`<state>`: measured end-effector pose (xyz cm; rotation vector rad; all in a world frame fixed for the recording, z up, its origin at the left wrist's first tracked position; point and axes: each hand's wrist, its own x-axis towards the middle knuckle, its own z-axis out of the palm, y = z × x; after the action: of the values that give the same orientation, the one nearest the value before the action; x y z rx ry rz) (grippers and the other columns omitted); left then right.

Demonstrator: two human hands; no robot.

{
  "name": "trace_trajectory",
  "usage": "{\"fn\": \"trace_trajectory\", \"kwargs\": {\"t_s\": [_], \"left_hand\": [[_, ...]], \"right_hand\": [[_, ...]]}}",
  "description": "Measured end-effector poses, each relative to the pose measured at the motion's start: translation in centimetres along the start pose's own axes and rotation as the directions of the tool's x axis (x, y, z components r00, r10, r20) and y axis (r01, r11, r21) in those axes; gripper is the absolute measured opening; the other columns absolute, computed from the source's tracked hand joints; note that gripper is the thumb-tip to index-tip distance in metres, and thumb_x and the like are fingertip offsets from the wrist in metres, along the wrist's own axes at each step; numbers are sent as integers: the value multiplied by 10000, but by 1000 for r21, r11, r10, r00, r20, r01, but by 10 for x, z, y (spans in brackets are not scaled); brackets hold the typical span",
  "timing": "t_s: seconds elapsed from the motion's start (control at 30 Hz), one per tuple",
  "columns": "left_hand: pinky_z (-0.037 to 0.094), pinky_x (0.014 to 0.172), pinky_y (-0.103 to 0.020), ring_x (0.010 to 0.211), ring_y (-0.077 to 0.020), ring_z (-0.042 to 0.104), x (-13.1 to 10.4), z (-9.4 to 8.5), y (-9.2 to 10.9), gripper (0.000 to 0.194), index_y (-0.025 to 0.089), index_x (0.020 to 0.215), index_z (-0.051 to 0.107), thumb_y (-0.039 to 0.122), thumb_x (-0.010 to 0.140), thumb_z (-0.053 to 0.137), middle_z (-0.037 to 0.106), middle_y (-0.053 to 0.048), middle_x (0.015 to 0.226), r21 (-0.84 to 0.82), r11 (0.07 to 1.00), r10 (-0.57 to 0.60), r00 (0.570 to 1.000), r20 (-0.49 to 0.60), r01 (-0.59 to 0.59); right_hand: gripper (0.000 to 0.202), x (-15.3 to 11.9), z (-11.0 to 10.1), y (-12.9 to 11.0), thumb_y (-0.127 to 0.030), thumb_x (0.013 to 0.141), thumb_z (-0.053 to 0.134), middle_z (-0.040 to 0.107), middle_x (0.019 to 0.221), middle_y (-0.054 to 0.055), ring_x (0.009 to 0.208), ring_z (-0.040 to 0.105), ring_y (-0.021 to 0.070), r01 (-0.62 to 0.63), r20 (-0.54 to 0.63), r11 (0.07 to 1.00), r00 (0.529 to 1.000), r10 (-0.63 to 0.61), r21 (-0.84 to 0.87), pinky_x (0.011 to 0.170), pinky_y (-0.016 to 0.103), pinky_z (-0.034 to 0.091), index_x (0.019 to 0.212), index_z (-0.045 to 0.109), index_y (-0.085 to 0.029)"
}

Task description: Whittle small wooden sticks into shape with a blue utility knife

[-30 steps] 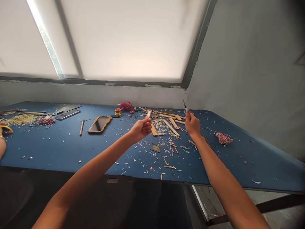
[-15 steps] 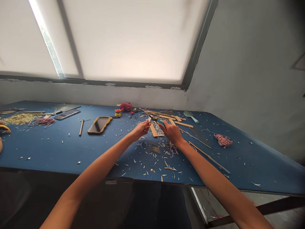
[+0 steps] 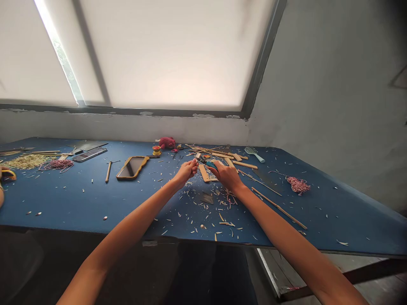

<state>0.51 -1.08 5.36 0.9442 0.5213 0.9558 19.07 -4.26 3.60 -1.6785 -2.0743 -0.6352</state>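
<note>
My left hand [image 3: 187,173] is closed and pinches a small pale piece of wood [image 3: 198,156] at its fingertips. My right hand [image 3: 228,174] wraps round a blue-handled tool [image 3: 210,164] with a dark metal head, too small to tell its exact kind. The tool's head meets or overlaps the wood piece; whether its jaws grip the wood, I cannot tell. Just below, a flat wooden strip [image 3: 204,173] lies among pale shavings. Red-and-white string [image 3: 231,197] lies near my right wrist.
On the blue table [image 3: 73,203] are a phone in a yellow case [image 3: 132,167], bamboo sticks [image 3: 280,207], a hairbrush [image 3: 255,155], a string bundle [image 3: 298,185] and a red plush toy [image 3: 167,142]. Another person's hand [image 3: 4,174] shows at the far left.
The wood piece and the tool's head have shifted slightly left and tilted between my hands. Both hands keep their hold; the other person's hand at left has moved a little.
</note>
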Motion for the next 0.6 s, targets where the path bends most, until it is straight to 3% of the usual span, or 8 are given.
{"fn": "trace_trajectory", "kwargs": {"t_s": [0.37, 0.6], "left_hand": [[215, 354, -119, 343, -4, 252, -14, 24, 12, 217, 125, 698, 469, 212, 898, 466, 280, 89, 472, -207, 967, -142, 989, 37, 147], [238, 365, -115, 328, -6, 261, -30, 35, 24, 240, 141, 710, 414, 82, 922, 317, 277, 89, 455, -384, 909, -162, 986, 32, 162]], "right_hand": [[753, 6, -7, 11, -655, 855, 48, 664, 757, 125, 655, 611, 194, -48, -35, 998, 998, 46, -46, 512, 268, 172, 971, 577, -130], [734, 13, -7, -4, -675, 846, 128, 672, 760, 121, 701, 621, 199, -67, -27, 998, 997, 67, -1, 517, 255, 219, 1022, 596, -138]]}}
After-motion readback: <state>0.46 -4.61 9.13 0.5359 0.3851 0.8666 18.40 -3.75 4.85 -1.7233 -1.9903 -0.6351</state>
